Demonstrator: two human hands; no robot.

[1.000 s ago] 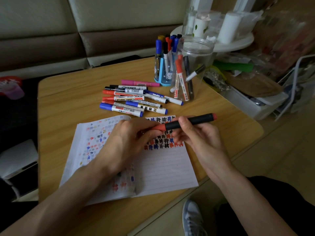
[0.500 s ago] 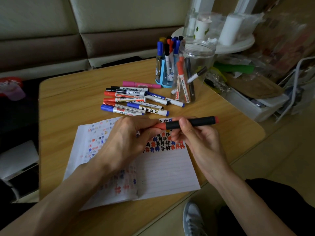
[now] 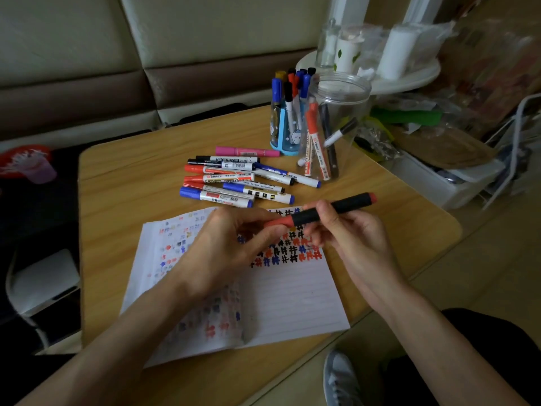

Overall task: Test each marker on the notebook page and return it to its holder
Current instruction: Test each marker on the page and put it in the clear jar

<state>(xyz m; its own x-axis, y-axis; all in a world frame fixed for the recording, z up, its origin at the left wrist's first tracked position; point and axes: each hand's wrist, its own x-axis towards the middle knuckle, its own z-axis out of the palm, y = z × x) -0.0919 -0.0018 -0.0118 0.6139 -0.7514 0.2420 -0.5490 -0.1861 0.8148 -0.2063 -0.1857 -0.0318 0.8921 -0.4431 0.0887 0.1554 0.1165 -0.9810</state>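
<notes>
I hold a black marker with a red cap (image 3: 330, 210) level above the open notebook (image 3: 287, 300). My left hand (image 3: 231, 247) grips the red cap end. My right hand (image 3: 348, 232) grips the black barrel. The page carries rows of red, blue and black hash marks. Several loose markers (image 3: 234, 181) lie in a pile on the table beyond the notebook. Behind them a blue holder (image 3: 282, 136) stands full of upright markers, and a clear plastic jar (image 3: 330, 133) next to it has three markers inside.
The wooden table (image 3: 123, 200) ends close on the right, where a white bin (image 3: 445, 183) and cluttered bags sit. A round white shelf (image 3: 409, 74) with bottles is behind the jar. A sofa runs along the back. A grey shoe (image 3: 339, 379) shows below.
Both hands and the marker stay almost in place over the page; the view has shifted slightly. The cap stays on the barrel.
</notes>
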